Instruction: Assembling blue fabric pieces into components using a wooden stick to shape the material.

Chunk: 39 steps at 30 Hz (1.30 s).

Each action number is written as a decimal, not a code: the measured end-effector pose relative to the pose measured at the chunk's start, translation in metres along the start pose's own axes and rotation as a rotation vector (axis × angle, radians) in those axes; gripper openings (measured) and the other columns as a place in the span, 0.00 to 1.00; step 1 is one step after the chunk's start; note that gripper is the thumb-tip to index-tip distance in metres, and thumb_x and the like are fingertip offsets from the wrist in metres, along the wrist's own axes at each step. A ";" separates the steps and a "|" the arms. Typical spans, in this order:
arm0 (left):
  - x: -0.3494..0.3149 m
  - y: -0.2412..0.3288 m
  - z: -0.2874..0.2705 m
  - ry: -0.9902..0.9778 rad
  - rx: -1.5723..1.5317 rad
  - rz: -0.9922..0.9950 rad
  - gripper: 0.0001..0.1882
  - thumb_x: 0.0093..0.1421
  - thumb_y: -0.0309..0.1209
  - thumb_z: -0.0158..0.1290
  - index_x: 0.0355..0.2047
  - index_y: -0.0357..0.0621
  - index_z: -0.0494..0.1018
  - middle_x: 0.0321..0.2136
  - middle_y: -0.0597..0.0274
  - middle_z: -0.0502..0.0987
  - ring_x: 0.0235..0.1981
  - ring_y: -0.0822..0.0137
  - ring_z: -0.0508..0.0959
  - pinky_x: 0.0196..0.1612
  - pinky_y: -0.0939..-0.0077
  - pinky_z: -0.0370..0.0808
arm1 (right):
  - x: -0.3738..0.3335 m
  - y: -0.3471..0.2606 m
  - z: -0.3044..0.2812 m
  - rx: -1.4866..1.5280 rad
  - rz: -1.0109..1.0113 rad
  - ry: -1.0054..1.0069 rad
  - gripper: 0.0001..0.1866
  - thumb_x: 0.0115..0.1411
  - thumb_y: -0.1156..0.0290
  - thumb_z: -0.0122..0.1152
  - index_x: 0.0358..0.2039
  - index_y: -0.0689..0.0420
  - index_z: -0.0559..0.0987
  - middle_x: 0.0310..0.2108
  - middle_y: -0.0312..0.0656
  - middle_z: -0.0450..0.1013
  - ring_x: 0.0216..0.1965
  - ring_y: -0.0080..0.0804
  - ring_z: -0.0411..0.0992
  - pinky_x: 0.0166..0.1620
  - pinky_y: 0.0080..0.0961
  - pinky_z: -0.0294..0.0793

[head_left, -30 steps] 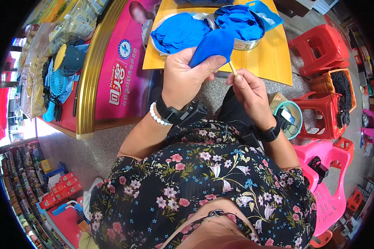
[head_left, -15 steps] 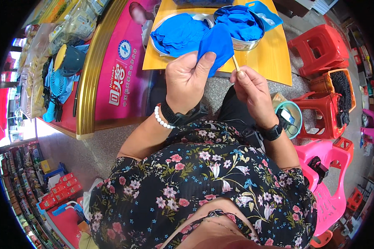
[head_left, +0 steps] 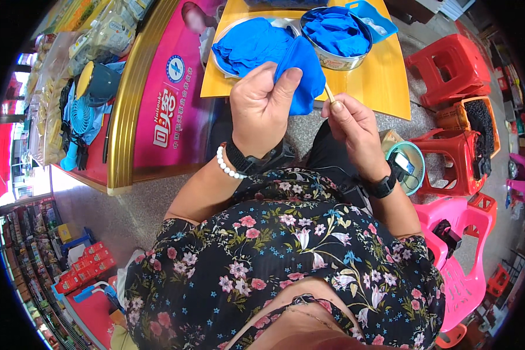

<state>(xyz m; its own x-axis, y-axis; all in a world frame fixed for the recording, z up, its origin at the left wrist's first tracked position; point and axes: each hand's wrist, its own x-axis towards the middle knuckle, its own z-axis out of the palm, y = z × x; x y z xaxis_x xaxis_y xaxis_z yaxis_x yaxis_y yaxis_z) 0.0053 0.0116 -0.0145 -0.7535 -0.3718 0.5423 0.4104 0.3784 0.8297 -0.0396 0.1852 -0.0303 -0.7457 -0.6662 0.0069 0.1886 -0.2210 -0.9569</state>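
My left hand is closed, pinching a blue piece of cloth between thumb and fingers. The cloth bulges upward and hangs to the right of my thumb. In my right hand a thin, pale wooden stick is pinched at its lower part. The stick's upper end meets the cloth's right edge; whether it goes inside or behind cannot be made out. Beyond my hands lie a heap of blue cloth pieces on a round white dish and more blue cloth in a round tin.
The dish and tin stand on a yellow table, beside a light-blue plastic container. At left is a gold-edged pink counter. To the right are red stools, a pink chair and a teal bucket.
The blue cloth has turned and spread into a rounder shape, and its top has dropped slightly. Less of the stick shows between the cloth and my right hand.
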 end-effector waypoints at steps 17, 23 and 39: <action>0.006 -0.009 -0.013 0.043 -0.258 -0.244 0.12 0.60 0.36 0.52 0.37 0.40 0.69 0.18 0.72 0.64 0.20 0.80 0.65 0.24 0.87 0.67 | 0.010 -0.009 -0.012 -0.446 -0.278 0.108 0.11 0.63 0.68 0.50 0.35 0.64 0.76 0.25 0.34 0.73 0.28 0.19 0.69 0.32 0.17 0.68; 0.018 0.002 -0.033 -0.360 -0.652 -0.714 0.34 0.61 0.61 0.36 0.30 0.40 0.74 0.21 0.60 0.75 0.18 0.73 0.72 0.25 0.80 0.74 | 0.008 -0.016 -0.004 -0.744 -0.406 0.190 0.07 0.58 0.73 0.56 0.34 0.62 0.78 0.24 0.41 0.74 0.22 0.25 0.70 0.26 0.20 0.67; 0.001 0.006 -0.005 -0.179 -0.346 -0.463 0.16 0.64 0.35 0.46 0.31 0.32 0.73 0.26 0.57 0.78 0.24 0.70 0.79 0.29 0.81 0.76 | 0.009 0.006 -0.006 -0.695 -0.290 0.270 0.10 0.61 0.71 0.53 0.34 0.64 0.78 0.23 0.37 0.74 0.24 0.21 0.69 0.28 0.19 0.66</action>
<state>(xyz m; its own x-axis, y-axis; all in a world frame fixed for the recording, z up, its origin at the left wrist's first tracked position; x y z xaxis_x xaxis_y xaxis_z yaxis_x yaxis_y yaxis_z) 0.0088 0.0093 -0.0085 -0.9560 -0.2723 0.1092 0.1403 -0.0977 0.9853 -0.0491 0.1828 -0.0378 -0.8497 -0.4350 0.2982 -0.4119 0.1943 -0.8903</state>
